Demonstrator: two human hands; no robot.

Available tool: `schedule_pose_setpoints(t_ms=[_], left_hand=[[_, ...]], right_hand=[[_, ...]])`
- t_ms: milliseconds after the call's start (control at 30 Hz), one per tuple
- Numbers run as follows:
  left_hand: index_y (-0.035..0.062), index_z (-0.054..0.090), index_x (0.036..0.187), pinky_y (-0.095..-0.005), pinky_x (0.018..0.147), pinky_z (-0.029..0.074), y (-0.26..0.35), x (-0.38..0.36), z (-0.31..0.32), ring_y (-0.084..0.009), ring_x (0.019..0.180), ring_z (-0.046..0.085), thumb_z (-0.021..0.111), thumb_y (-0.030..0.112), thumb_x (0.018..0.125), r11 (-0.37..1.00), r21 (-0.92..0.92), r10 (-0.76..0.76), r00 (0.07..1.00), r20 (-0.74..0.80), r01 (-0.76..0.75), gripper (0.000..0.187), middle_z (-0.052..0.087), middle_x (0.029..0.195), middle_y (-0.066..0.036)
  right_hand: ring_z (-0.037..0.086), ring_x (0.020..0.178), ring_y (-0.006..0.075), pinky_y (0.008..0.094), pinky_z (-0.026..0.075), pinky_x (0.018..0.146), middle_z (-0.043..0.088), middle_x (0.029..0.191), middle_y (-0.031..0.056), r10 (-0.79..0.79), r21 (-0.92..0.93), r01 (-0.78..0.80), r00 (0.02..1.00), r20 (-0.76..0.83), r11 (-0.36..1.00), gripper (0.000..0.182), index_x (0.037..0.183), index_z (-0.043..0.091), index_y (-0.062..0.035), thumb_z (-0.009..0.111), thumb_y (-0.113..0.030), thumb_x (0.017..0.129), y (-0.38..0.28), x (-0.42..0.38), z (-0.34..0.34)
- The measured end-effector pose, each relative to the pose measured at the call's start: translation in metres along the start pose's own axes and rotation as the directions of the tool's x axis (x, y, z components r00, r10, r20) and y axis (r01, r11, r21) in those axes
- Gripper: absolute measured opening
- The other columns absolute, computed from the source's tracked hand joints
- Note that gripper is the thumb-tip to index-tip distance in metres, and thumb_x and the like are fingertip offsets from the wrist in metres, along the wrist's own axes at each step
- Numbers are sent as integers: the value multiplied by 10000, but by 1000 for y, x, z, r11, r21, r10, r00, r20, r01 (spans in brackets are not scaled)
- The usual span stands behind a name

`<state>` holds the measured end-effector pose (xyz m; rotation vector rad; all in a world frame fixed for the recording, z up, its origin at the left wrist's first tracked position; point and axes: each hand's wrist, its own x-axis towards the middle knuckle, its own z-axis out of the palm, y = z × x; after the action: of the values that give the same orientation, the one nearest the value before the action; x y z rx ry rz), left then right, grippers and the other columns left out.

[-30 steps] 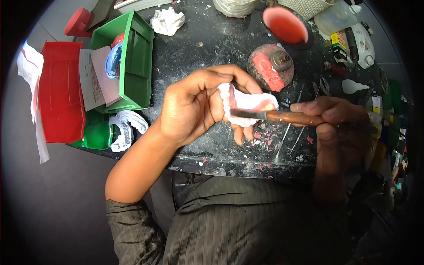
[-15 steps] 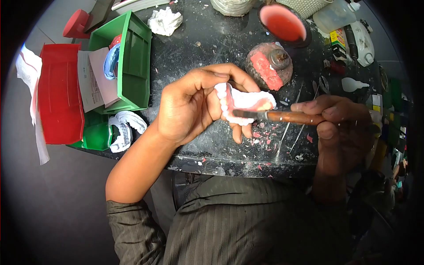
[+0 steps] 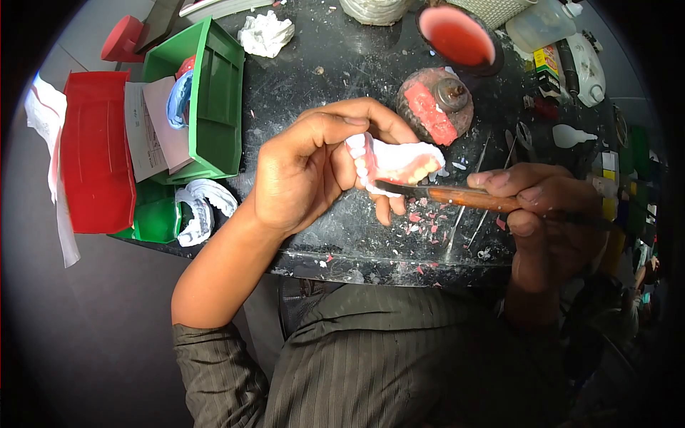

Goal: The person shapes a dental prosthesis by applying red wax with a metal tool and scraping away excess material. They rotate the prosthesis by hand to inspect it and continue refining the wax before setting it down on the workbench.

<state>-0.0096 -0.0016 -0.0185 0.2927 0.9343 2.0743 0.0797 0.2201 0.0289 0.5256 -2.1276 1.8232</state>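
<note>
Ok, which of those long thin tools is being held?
The one with the brown wooden handle and dark metal blade, in the right hand. The two slim silver metal tools just lie on the black table.

The only view comes from a camera on the person's head, facing forward and steeply down. It sits close enough for both hands, the table (image 3: pixel 335 78) and the person's striped shirt (image 3: pixel 357 349) to fit.

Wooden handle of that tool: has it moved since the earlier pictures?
Yes, slightly. The wooden handle, in the right hand, now sits a little nearer the table's front edge than before.
</note>
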Motion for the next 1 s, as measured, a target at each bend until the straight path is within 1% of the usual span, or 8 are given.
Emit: schedule_pose_setpoints(t_ms=[67,133,300,367,533,700,900,1000], left_hand=[[-172,517,1114,-425,610,577,0,0,0,-358,687,677,372,287,903,1000,14,0,1000,-16,0,525,646,944,-308],[-164,522,1122,-415,630,576,0,0,-3,-338,730,679,384,286,906,994,104,25,1000,13,-26,518,644,977,-294],[-156,519,1135,-398,641,578,0,0,4,-318,774,676,401,287,910,993,112,46,996,-74,-37,510,634,1028,-278],[-154,516,1139,-394,640,578,0,0,6,-313,783,675,406,289,911,991,125,62,992,-114,-47,511,631,1040,-274],[-152,517,1131,-407,629,559,1,0,2,-329,760,673,404,307,904,993,103,58,996,-64,-51,524,634,1017,-275],[-157,519,1116,-413,627,551,3,-1,3,-348,726,668,397,316,898,993,106,58,996,-61,-51,535,636,998,-285],[-152,528,1113,-415,634,557,2,-1,3,-344,742,669,400,320,894,990,123,75,996,-55,-67,536,635,1020,-291],[-147,533,1115,-417,642,562,2,-1,3,-338,759,670,402,325,892,990,119,84,995,-56,-76,538,636,1031,-286]], right_hand=[[674,814,293,418,600,758,618,921,228,-13,-18,13,1000,-2,1000,217,986,473,-2,640,-115,909,1,-1,0],[674,810,295,418,601,758,618,920,233,-28,-38,27,1000,-6,999,213,987,473,-1,639,-106,906,2,-1,-1],[671,802,304,433,609,738,619,912,252,-139,-102,152,983,122,983,192,983,476,1,628,-73,891,5,2,-5],[669,803,305,440,609,738,618,910,249,-132,-114,148,982,131,982,191,985,477,0,626,-73,891,3,2,-4],[667,804,309,454,606,746,618,906,246,-128,-118,143,984,125,983,195,987,478,-4,629,-77,889,0,2,-11],[669,799,309,451,605,750,621,904,247,-99,-65,100,995,17,993,214,978,474,-2,647,-88,887,3,0,-9],[677,814,317,439,609,743,622,919,258,-61,-69,60,998,-6,996,213,985,468,-2,643,-74,888,1,0,-5],[678,818,319,446,608,742,623,933,260,-89,-89,93,995,50,992,208,985,468,-2,640,-71,890,0,-1,-10]])
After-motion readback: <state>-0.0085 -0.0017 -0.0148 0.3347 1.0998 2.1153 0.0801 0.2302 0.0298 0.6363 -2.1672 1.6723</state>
